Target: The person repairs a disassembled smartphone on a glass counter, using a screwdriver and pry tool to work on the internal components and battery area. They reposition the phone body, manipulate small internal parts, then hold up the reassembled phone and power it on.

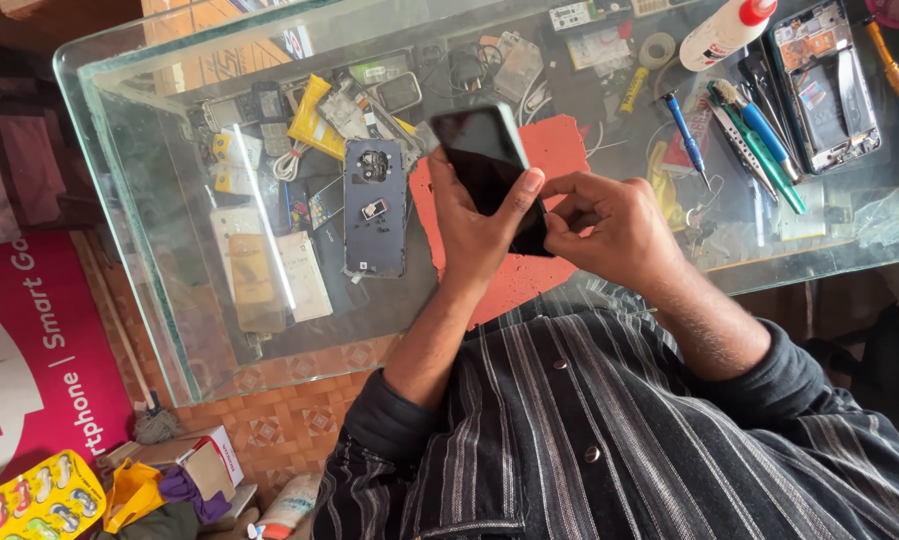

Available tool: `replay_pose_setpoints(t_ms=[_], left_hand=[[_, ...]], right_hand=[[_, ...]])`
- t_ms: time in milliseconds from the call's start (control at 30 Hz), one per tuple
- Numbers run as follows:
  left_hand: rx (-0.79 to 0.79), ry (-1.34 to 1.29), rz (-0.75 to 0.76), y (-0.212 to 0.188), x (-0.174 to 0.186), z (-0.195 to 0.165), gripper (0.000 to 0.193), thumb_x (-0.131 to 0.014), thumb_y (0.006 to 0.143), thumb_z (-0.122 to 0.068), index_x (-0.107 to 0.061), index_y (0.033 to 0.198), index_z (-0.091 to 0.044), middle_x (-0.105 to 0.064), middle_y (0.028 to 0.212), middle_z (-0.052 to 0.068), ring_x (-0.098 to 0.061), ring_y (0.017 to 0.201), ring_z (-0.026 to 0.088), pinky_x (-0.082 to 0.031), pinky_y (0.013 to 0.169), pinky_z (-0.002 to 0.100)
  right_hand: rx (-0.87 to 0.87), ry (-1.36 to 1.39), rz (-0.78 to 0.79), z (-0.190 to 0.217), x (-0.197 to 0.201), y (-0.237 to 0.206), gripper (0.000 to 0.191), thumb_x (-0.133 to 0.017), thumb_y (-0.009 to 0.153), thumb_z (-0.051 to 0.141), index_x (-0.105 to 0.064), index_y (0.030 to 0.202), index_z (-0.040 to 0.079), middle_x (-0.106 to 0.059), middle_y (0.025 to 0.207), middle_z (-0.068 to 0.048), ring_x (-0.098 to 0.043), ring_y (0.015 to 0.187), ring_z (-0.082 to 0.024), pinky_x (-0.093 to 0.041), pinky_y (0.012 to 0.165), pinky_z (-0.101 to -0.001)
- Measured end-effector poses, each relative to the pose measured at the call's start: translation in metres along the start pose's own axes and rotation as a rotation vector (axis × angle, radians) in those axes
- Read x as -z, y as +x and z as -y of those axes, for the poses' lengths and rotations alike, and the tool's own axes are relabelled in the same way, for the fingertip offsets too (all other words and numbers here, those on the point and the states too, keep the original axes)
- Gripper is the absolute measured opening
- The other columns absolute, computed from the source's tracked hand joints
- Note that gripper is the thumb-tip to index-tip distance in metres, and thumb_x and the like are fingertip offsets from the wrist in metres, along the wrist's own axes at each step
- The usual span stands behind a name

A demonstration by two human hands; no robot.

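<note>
My left hand grips a black smartphone from behind, thumb across its dark screen, holding it tilted above a red mat on the glass table. My right hand pinches at the phone's lower edge, fingers curled against it. A dark blue phone back cover, inside face up with small parts on it, lies on the glass just left of my left hand.
Screwdrivers and pens, a white glue bottle and an opened phone lie at the right. Phone parts, cables and yellow packets crowd the shelf under the glass. Boxes and bags sit on the tiled floor at the left.
</note>
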State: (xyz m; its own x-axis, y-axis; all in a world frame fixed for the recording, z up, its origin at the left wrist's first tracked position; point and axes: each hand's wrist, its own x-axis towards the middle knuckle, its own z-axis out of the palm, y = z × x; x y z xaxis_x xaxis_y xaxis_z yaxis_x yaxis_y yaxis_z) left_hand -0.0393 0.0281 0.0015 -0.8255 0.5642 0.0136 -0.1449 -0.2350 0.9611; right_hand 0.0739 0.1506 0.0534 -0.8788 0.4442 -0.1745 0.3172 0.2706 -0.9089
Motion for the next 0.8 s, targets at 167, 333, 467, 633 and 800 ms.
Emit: replay_pose_setpoints(t_ms=[167,333,467,633,800], left_hand=[[-0.063,0.121,0.022,-0.010,-0.004,0.000,0.053,-0.074,0.101,-0.022,-0.043,0.138,0.000,-0.068,0.111,0.008,-0.067,0.099,0.012,-0.057,0.091,0.028],[-0.202,0.344,0.042,-0.014,-0.003,-0.005,0.062,-0.078,0.096,-0.020,-0.043,0.142,0.001,-0.072,0.115,0.012,-0.074,0.104,0.017,-0.062,0.092,0.031],[-0.301,0.413,0.077,-0.014,-0.003,-0.006,0.073,-0.086,0.087,-0.021,-0.042,0.141,0.000,-0.073,0.115,0.012,-0.077,0.104,0.019,-0.065,0.091,0.031],[-0.324,0.473,0.094,-0.014,-0.002,-0.004,0.080,-0.091,0.081,-0.023,-0.042,0.140,-0.001,-0.074,0.113,0.010,-0.079,0.102,0.019,-0.067,0.089,0.031],[-0.346,0.461,0.160,-0.017,0.001,-0.005,0.081,-0.091,0.082,-0.022,-0.041,0.142,0.000,-0.072,0.116,0.010,-0.077,0.100,0.018,-0.066,0.088,0.029]], right_hand=[[0.143,-0.002,-0.126,0.002,0.003,0.010,0.033,-0.072,0.086,-0.003,-0.065,0.118,-0.006,-0.078,0.091,-0.009,-0.076,0.082,-0.010,-0.063,0.074,-0.0251],[0.273,0.128,-0.168,0.005,0.008,0.013,0.034,-0.070,0.093,-0.006,-0.062,0.127,-0.005,-0.074,0.105,-0.009,-0.073,0.096,-0.011,-0.063,0.086,-0.0251],[0.292,0.138,-0.200,0.002,0.012,0.011,0.028,-0.072,0.096,-0.007,-0.067,0.123,-0.004,-0.075,0.110,-0.009,-0.073,0.100,-0.011,-0.059,0.088,-0.0239],[0.237,0.087,-0.191,-0.006,0.022,0.007,0.015,-0.074,0.095,-0.005,-0.071,0.109,-0.005,-0.077,0.099,-0.008,-0.071,0.091,-0.008,-0.057,0.080,-0.0216],[0.228,0.013,-0.171,-0.007,0.032,0.004,0.007,-0.073,0.093,-0.005,-0.074,0.100,-0.006,-0.077,0.091,-0.009,-0.075,0.088,-0.009,-0.062,0.079,-0.0226]])
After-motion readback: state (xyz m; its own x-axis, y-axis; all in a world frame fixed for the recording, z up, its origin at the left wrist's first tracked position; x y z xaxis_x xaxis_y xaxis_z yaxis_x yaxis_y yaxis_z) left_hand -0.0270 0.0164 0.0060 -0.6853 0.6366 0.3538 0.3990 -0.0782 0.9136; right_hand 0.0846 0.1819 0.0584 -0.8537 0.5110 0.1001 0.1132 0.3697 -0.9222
